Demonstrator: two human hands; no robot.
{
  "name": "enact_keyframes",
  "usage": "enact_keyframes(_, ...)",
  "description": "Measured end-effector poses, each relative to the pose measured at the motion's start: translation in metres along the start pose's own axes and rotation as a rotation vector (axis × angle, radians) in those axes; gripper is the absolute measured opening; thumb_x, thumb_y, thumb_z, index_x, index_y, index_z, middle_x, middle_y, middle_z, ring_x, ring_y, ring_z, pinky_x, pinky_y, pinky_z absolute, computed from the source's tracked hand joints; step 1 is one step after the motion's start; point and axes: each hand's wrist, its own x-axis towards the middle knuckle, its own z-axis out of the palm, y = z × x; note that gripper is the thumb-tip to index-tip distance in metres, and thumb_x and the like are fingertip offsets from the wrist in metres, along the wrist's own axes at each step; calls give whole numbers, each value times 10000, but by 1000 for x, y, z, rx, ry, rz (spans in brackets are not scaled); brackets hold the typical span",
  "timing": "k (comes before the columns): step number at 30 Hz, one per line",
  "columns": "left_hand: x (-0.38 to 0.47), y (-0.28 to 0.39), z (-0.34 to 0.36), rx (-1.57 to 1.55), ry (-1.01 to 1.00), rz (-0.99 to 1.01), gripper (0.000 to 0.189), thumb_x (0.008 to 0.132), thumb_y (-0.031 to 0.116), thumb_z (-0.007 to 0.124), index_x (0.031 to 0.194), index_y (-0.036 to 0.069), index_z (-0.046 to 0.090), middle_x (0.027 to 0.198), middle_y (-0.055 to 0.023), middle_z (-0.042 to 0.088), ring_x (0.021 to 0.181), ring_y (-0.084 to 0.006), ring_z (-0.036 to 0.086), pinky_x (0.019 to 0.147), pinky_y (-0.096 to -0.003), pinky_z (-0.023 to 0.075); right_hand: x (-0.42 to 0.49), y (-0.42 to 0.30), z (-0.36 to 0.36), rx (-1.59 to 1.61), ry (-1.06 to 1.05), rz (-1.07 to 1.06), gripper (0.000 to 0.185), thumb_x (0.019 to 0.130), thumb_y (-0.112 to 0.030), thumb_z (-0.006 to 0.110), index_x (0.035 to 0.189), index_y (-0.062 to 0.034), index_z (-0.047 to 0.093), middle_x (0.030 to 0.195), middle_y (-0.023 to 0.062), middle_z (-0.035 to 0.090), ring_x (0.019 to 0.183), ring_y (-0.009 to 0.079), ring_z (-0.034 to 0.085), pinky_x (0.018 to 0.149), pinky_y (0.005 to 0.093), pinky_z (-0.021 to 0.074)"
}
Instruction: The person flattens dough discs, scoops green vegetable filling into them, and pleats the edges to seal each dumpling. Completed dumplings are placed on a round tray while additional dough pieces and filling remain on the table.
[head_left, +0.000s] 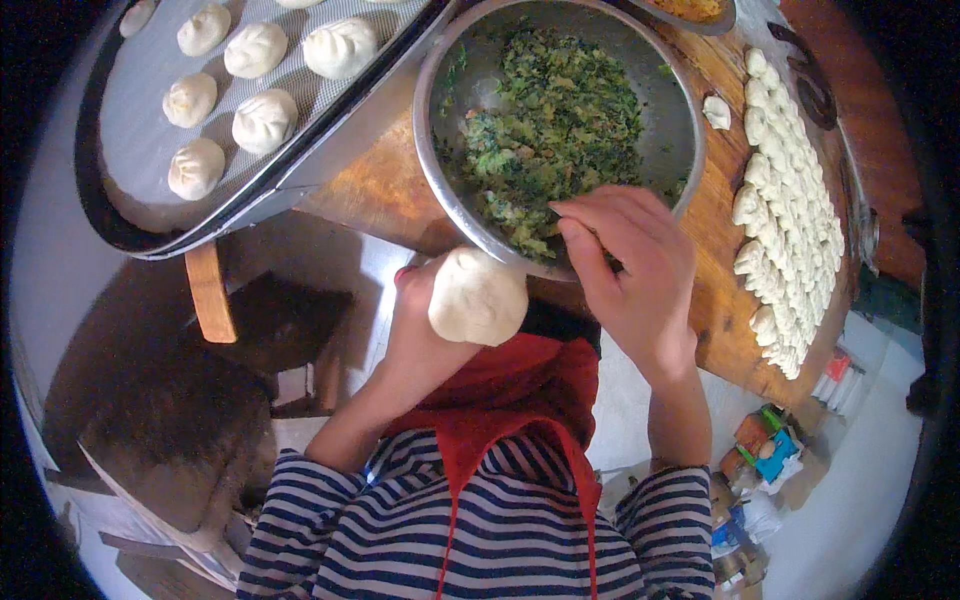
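My left hand (421, 315) holds up a round dough wrapper (478, 300) just below the bowl's near rim. The wrapper's pale face points up and hides most of the fingers. Over the near right rim of a large steel bowl (429, 161), my right hand (637, 262) is bent, with thumb and forefinger close together. Whether something thin sits between those fingertips cannot be made out. Chopped green filling (570, 112) is heaped in the bowl, reaching under the right fingertips.
Several pleated buns (264, 121) sit apart on a mesh-lined steamer tray (135, 180) at upper left. Rows of small dough pieces (787, 217) cover the right of the wooden table (712, 300), with one loose piece (717, 112) nearer the bowl. A wooden slat (211, 296) juts below the tray.
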Motion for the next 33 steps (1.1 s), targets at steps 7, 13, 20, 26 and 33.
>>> enact_keyframes(7,1,4,8,-68,-42,61,386,690,22,807,1060,18,694,969,-144,745,899,-275,743,793,-362,565,-8,4,6,-58,55,-14,95,815,-95,762,909,-93,751,876,61,734,916,249,693,1003,493,490)
enact_keyframes(13,-1,1,22,-358,7,49,448,703,51,839,1119,2,681,1039,-126,746,971,-226,730,872,-358,568,-22,-5,5,-86,60,73,98,820,-97,747,918,-98,754,877,57,734,918,247,694,1102,539,418)
enact_keyframes(20,9,3,15,-55,-127,2,376,775,124,829,1119,46,699,1049,-107,755,977,-236,739,875,-355,567,-35,-17,9,-54,183,78,112,814,-107,725,918,-119,765,886,35,741,941,230,693,1157,622,329)
enact_keyframes(26,4,6,18,-103,-47,69,389,739,99,872,1080,29,699,1033,-101,756,951,-202,738,829,-343,584,-70,-25,9,-87,138,-37,141,834,-99,724,972,-104,749,980,29,748,1001,247,677,1142,628,334)
enact_keyframes(33,6,14,17,-62,-25,51,369,722,51,851,1039,16,665,939,-104,755,857,-215,744,772,-341,576,-93,-22,6,-217,105,-211,313,789,-237,820,1096,-196,770,1166,-44,735,1138,174,639,1167,562,325)
